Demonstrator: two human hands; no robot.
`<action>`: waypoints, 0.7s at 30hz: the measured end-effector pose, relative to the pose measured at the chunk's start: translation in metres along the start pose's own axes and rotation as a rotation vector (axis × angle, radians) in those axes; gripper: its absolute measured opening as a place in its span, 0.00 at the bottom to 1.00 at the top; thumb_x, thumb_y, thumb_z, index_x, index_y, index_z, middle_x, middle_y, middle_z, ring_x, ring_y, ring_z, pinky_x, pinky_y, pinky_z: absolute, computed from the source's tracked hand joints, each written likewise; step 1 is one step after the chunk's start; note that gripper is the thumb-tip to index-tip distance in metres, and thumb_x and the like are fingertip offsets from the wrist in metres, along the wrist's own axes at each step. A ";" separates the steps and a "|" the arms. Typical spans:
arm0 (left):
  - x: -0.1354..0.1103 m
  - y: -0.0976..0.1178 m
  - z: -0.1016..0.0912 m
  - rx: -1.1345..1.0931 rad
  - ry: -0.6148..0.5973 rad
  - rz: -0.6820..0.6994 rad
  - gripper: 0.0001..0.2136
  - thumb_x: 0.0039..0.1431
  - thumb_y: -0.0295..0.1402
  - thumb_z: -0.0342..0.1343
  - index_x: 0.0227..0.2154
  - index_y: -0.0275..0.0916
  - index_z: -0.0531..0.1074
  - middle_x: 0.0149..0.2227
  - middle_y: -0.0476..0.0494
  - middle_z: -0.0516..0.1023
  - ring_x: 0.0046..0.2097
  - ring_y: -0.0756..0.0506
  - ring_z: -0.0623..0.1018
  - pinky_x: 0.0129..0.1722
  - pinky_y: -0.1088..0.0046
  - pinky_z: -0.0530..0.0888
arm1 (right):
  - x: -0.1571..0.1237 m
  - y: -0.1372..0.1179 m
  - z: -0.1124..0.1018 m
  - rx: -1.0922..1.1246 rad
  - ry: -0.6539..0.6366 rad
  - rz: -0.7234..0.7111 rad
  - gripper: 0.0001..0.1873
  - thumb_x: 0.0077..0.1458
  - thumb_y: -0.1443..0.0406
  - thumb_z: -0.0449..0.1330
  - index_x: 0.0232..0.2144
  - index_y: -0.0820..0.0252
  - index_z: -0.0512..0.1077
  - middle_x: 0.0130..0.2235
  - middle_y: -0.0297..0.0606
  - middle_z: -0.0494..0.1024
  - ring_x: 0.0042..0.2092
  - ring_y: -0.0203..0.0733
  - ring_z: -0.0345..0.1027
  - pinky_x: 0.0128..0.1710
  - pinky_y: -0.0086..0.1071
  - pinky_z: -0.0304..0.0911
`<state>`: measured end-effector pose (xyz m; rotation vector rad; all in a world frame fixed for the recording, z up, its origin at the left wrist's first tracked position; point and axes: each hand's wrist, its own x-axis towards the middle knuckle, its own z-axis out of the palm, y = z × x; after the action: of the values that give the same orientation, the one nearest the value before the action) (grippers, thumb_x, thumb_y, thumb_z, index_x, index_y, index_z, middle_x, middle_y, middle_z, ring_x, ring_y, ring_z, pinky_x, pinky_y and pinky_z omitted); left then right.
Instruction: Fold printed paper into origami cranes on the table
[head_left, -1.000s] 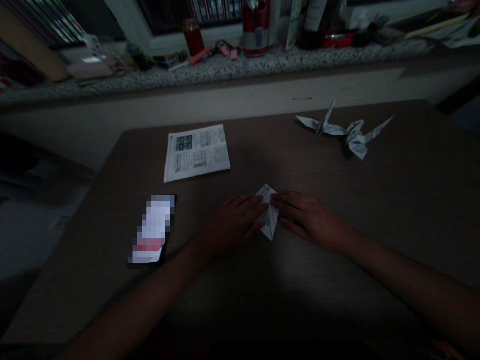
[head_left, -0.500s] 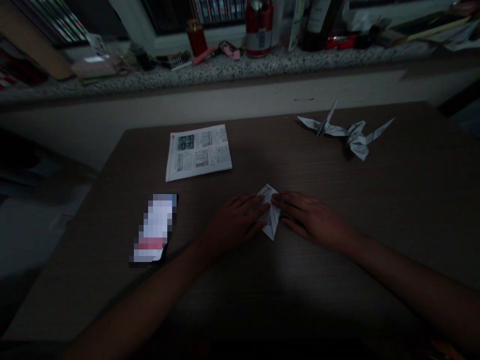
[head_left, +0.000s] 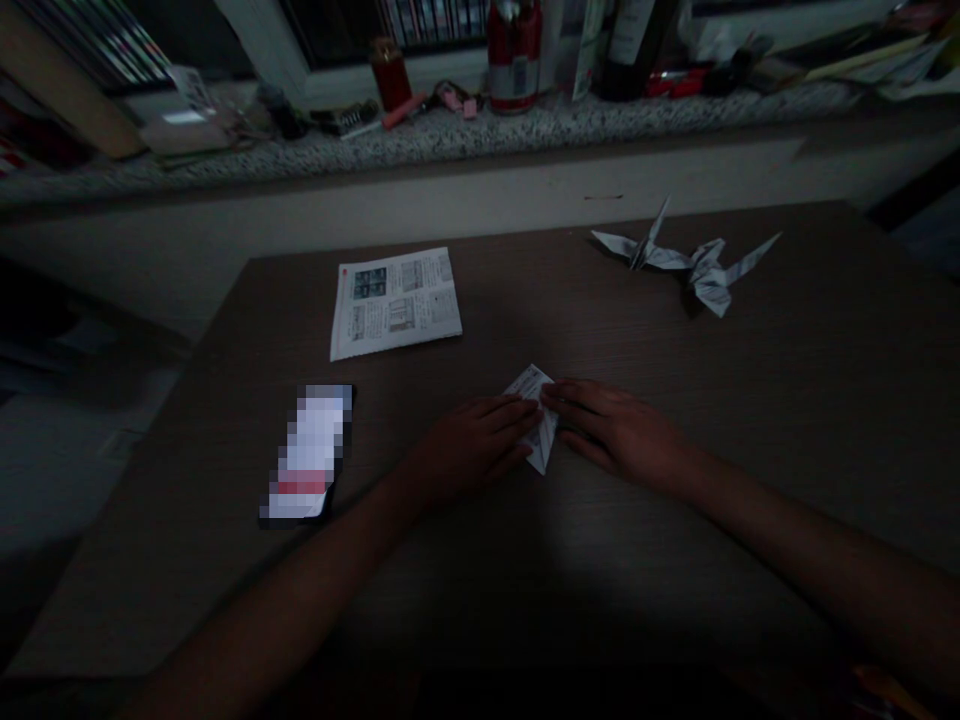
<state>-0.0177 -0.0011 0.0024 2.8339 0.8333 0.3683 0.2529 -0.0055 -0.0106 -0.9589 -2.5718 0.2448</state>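
A small diamond-shaped piece of folded printed paper (head_left: 541, 450) lies on the table between my hands, one point towards me. My left hand (head_left: 472, 435) comes over it from the left, with its fingers across the paper's middle and its thumb near the lower part. From the other side, my right hand (head_left: 619, 425) holds the right edge, fingertips close to those of the left. Both hands are closed on the paper, and their fingers cover much of it.
A phone (head_left: 311, 450) with a lit, blurred screen lies left of my left forearm. Behind it is a folded printed sheet (head_left: 397, 305). Two paper cranes (head_left: 709, 280) stand at the back right of the wooden table (head_left: 465, 580). A red can (head_left: 514, 60) and bottles line the granite sill.
My left fingers have slid a little to the right and lie further across the folded paper. More of its upper left edge shows. The right hand has stayed nearly in place.
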 end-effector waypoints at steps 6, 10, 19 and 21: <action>-0.002 -0.002 -0.001 0.012 -0.008 0.031 0.19 0.76 0.38 0.47 0.63 0.39 0.68 0.65 0.40 0.71 0.66 0.39 0.70 0.63 0.56 0.72 | 0.000 0.000 -0.001 0.005 0.004 0.010 0.24 0.69 0.64 0.55 0.65 0.65 0.68 0.62 0.55 0.73 0.64 0.57 0.67 0.61 0.54 0.68; -0.002 -0.002 0.000 -0.002 -0.014 0.025 0.19 0.76 0.37 0.47 0.64 0.39 0.67 0.66 0.40 0.70 0.67 0.40 0.69 0.63 0.56 0.72 | -0.001 -0.001 -0.001 0.002 0.001 0.021 0.25 0.69 0.64 0.55 0.66 0.63 0.66 0.63 0.53 0.73 0.64 0.57 0.67 0.61 0.55 0.68; -0.001 0.002 0.000 0.031 -0.050 -0.009 0.19 0.75 0.34 0.47 0.64 0.38 0.67 0.67 0.39 0.69 0.67 0.39 0.70 0.63 0.58 0.73 | -0.001 -0.003 0.000 -0.034 -0.005 0.023 0.24 0.70 0.64 0.54 0.65 0.65 0.67 0.63 0.55 0.73 0.64 0.57 0.67 0.61 0.55 0.68; -0.001 0.001 0.002 0.038 -0.055 -0.001 0.19 0.74 0.30 0.48 0.65 0.38 0.66 0.67 0.39 0.68 0.67 0.39 0.69 0.63 0.58 0.73 | -0.001 -0.003 0.000 -0.053 -0.003 0.016 0.24 0.70 0.64 0.54 0.64 0.67 0.67 0.62 0.55 0.73 0.64 0.57 0.67 0.61 0.54 0.68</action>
<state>-0.0180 -0.0024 0.0007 2.8643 0.8400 0.2758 0.2516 -0.0084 -0.0104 -0.9984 -2.5865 0.1837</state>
